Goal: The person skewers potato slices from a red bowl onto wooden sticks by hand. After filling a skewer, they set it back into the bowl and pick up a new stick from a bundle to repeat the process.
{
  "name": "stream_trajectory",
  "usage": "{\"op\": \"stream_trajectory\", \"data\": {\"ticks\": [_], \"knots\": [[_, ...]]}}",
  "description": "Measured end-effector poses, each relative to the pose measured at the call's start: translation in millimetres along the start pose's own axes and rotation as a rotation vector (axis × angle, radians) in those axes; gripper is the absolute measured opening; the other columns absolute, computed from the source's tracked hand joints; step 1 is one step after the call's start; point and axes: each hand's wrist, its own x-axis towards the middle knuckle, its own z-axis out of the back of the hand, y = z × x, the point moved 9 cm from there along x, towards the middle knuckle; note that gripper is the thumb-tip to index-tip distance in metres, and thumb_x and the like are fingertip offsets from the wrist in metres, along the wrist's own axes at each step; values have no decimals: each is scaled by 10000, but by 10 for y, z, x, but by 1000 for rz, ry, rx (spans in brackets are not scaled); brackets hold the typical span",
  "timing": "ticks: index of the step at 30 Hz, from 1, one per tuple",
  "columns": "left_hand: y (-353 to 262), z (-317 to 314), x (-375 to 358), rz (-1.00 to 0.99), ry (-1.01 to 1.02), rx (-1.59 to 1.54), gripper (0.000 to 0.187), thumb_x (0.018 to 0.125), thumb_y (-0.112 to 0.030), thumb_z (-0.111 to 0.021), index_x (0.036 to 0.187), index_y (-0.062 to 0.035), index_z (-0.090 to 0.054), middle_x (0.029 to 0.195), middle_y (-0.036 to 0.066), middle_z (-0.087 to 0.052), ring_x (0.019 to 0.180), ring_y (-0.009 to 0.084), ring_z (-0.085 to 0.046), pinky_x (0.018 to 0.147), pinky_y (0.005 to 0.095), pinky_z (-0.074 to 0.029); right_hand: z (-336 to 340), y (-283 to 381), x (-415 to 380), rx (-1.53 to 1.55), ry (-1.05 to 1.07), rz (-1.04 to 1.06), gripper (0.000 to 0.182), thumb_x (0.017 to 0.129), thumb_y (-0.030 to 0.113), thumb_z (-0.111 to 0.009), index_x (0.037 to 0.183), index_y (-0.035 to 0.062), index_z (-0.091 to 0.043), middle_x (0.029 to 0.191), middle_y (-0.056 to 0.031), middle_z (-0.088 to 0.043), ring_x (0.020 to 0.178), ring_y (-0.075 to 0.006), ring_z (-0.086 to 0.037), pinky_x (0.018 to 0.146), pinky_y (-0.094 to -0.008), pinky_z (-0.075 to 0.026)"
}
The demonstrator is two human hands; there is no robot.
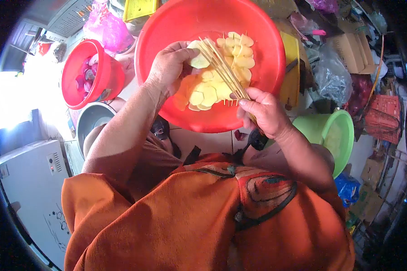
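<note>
My left hand (169,65) pinches a pale potato slice (197,55) between thumb and fingers, over the left part of a large red basin (160,27). A bundle of thin wooden skewers (226,72) is gripped in my right hand (264,110) at its lower end. The bundle slants up and left, its tips overlapping the slice in this view. Below the hands, loose potato slices (204,97) are heaped in the basin. Rows of slices threaded on skewers (243,52) lie against the basin's right side.
A smaller red bucket (108,74) with purple-red pieces stands at left, above a grey basin (83,122). At right are a green bucket (343,140), a clear plastic bag (332,74) and a cardboard box (355,52). A white appliance (34,174) stands at lower left.
</note>
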Motion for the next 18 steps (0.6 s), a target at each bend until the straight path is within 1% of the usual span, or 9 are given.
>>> {"op": "stream_trajectory", "data": {"ticks": [1, 2, 5, 12, 14, 18], "knots": [[-23, -3, -3, -25, -7, -73, 145, 857, -98, -541, 989, -39, -552, 854, 45, -613, 746, 157, -608, 662, 285, -514, -11, -1, 2, 69, 6, -8, 161, 899, 146, -479, 988, 33, -550, 702, -34, -573, 469, -69, -509, 399, -202, -403], [-45, 7, -5, -49, -15, -147, 153, 866, -105, -530, 1003, -37, -547, 860, 48, -617, 762, 158, -612, 658, 286, -516, -21, 8, 3, 66, 7, -7, 161, 899, 146, -479, 988, 33, -550, 702, -34, -573, 469, -69, -509, 399, -202, -403], [31, 167, 112, -60, -58, -238, 149, 870, -97, -515, 1002, -36, -548, 878, 61, -623, 773, 171, -619, 650, 292, -520, -28, 34, -1, 111, -10, -5, 136, 885, 136, -490, 974, 38, -523, 691, -40, -572, 443, -72, -502, 370, -200, -384], [-110, 107, -25, -93, -59, -267, 157, 865, -102, -522, 1003, -30, -546, 895, 77, -622, 804, 184, -619, 668, 313, -522, -92, 54, -11, 161, 21, 13, 111, 852, 121, -523, 931, 45, -511, 652, -24, -544, 406, -73, -474, 350, -197, -362], [-127, 157, -29, -123, -113, -211, 155, 861, -107, -530, 993, -27, -548, 899, 80, -620, 817, 196, -618, 677, 323, -523, -100, 51, -4, 169, 17, 11, 105, 848, 123, -526, 920, 47, -511, 646, -23, -540, 405, -74, -472, 351, -197, -361], [-124, 172, -37, -125, -134, -215, 148, 858, -108, -533, 980, -26, -550, 903, 80, -617, 821, 204, -619, 697, 335, -527, -82, 30, 7, 166, -6, 0, 101, 845, 131, -531, 901, 49, -511, 639, -27, -538, 404, -77, -472, 350, -199, -358]]}}
